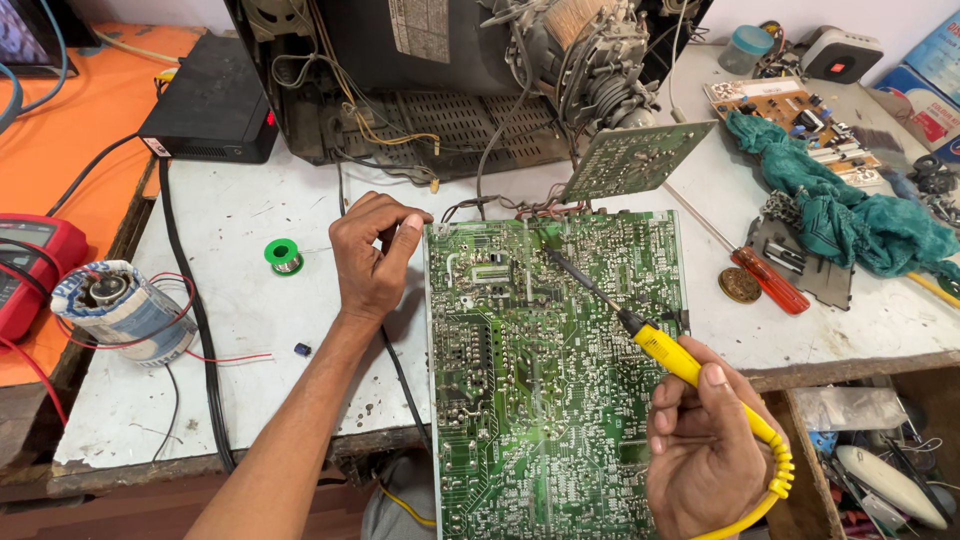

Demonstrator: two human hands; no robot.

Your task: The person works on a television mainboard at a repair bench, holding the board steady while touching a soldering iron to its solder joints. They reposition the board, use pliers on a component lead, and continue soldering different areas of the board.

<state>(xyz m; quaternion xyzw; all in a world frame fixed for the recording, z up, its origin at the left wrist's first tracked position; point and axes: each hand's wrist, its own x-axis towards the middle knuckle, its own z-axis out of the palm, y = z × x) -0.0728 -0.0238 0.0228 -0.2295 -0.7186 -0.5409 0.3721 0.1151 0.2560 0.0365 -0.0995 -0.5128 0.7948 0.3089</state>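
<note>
Two hands at work: right hand (700, 450) grips a yellow soldering iron (660, 345), tip on the green circuit board (540, 400) lying on the desk (250, 300). Left hand (372, 255), fingers curled, pinches the board's far-left corner. Solder spool (284, 256) lies beyond.

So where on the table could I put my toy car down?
Bare white table lies between the green solder spool, the wrapped coil and the left hand. Right of the circuit board, the screwdriver and green cloth crowd it.

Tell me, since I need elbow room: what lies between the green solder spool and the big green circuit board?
Only the left hand, seen in the head view.
</note>
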